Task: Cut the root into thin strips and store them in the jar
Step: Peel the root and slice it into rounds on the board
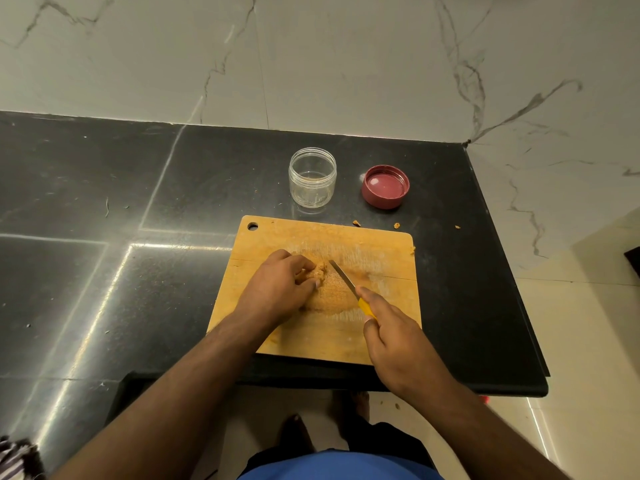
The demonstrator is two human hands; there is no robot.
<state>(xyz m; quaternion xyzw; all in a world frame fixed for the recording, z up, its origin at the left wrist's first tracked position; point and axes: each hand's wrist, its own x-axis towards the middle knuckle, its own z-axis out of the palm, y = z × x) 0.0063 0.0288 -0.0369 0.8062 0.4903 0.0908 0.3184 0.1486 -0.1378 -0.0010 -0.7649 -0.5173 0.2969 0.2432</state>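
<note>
A wooden cutting board (381, 247) lies on the black counter. On its middle sits a tan root piece (317, 270), with a heap of cut bits (334, 294) just in front of it. My left hand (277, 289) holds the root piece between curled fingers and thumb. My right hand (394, 337) grips the yellow handle of a small knife (344, 277), forefinger along its back. The blade angles up-left, its tip close to the root. A clear, empty jar (312, 177) stands open behind the board.
A dark red lid (385, 186) lies upside down right of the jar. A few small root crumbs (356, 223) lie on the counter behind the board. The counter's front edge (346, 382) runs just below the board; its right edge drops to a tiled floor.
</note>
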